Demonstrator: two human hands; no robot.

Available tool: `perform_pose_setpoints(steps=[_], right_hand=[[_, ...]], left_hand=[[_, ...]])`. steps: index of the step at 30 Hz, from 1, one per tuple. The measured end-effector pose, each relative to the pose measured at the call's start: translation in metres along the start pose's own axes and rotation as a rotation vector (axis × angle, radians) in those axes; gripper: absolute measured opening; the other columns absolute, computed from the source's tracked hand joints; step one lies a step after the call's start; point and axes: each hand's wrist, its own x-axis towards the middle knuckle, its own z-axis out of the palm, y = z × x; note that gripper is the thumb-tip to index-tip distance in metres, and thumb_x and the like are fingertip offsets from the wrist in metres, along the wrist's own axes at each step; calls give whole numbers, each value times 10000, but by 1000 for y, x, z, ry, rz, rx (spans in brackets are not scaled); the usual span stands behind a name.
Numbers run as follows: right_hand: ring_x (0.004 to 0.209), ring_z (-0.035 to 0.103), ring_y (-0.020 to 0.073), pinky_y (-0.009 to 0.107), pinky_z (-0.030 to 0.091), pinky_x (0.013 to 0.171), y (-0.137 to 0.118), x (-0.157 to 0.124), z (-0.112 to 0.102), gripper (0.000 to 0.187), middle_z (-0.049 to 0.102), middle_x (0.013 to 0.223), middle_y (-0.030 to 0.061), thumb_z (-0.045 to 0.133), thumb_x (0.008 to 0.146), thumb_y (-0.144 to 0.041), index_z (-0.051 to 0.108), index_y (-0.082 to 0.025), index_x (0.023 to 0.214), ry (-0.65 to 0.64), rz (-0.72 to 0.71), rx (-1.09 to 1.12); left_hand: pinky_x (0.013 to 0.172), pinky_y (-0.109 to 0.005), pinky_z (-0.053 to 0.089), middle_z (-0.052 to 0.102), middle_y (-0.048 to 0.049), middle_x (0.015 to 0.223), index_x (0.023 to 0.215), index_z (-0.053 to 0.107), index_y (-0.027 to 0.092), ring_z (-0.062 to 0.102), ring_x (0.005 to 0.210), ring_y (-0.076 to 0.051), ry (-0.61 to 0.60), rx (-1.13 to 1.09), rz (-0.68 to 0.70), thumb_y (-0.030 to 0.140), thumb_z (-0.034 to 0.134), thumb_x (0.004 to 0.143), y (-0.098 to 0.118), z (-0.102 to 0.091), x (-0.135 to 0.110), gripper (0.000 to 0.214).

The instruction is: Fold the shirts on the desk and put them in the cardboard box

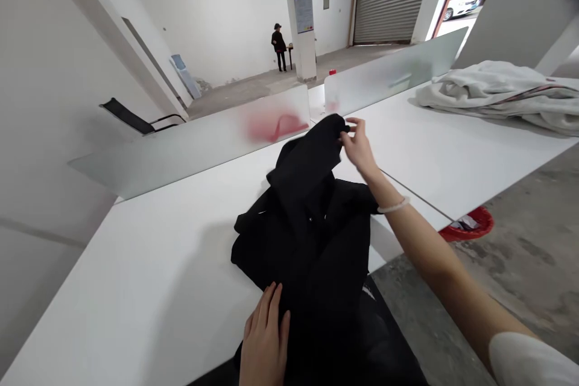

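Observation:
A black garment (307, 235) lies crumpled on the white table (154, 265), its lower part hanging over the near edge. My right hand (357, 146) reaches out and pinches the garment's far end, lifting it a little off the table. A thin bracelet circles that wrist. My left hand (266, 338) lies flat on the garment's near left edge, fingers stretched out and pressing the cloth down.
Frosted dividers (190, 145) run along the table's far edge. A pile of pale cloth (497, 93) lies on the adjoining table to the right. A red basket (470, 224) sits on the concrete floor. A black chair (136, 117) stands left. A person (279, 47) stands far back.

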Motion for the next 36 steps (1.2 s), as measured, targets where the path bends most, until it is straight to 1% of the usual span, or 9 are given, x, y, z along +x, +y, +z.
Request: perform_pose_setpoints(steps=[3,7,10,14,22,26,28,32,36], right_hand=[[1048,560,205,371,432,933,13,-5,-21,413,432,1303,219,466,873,-156,437,-20,1262,-37,8,-102],[1141,543,296,474,439,959,21,-83,-34,371,525,1271,178,485,856,-137,526,-131,1225,-330,-204,-331],[1288,434,317,481,454,970,27,-154,-39,417,428,1417,168,442,902,-171,494,-177,1315,-552,-350,-493],[1313,411,303,476,466,968,31,-200,-51,435,441,1426,138,402,959,-257,430,-228,1393,-615,-306,-619],[807,670,232,376,556,673,-9,-170,-48,380,619,1150,123,364,947,-232,495,-213,1303,-642,-223,-599],[1190,505,317,454,498,867,-7,-148,-19,510,390,1438,135,457,866,-126,422,-232,1363,-623,-413,-612],[1240,437,355,520,440,922,10,-134,-12,516,489,1343,146,534,819,-118,469,-219,1321,-616,-427,-639],[868,575,278,511,454,863,53,-114,-19,132,609,808,77,637,792,-304,628,-219,894,-448,-135,-448],[782,540,242,450,505,767,74,-119,-37,356,564,778,55,675,697,-566,517,-254,629,-141,199,-17]], left_hand=[[914,-455,531,563,-80,1333,1334,475,233,544,1204,-242,22,-35,3,354,350,952,2,-4,2,420],[905,-476,517,686,-79,1108,1158,615,218,631,1048,-245,126,-78,-24,374,334,954,0,-12,31,380],[1029,-512,415,617,-92,1251,1210,587,203,523,1218,-265,186,-59,32,392,340,950,-9,-9,58,405],[1088,-546,331,437,-89,1445,1351,467,209,307,1379,-279,109,-5,42,406,337,951,-24,3,74,464],[1087,-567,298,416,-107,1459,1350,469,186,297,1380,-315,160,50,-196,445,255,940,-64,-6,60,530],[1058,-555,331,479,-162,1388,1223,568,131,381,1320,-357,324,105,-370,513,215,908,-75,-29,49,608],[993,-525,418,538,-148,1321,1142,609,163,482,1232,-344,277,20,-415,561,273,880,-78,-38,35,583],[949,-520,463,552,-101,1311,1095,607,239,505,1220,-325,184,-145,-415,559,442,824,-81,-33,-10,451],[1051,-571,334,552,-107,1302,935,607,235,404,1312,-337,274,-147,-404,518,426,843,-82,-19,-39,349]])
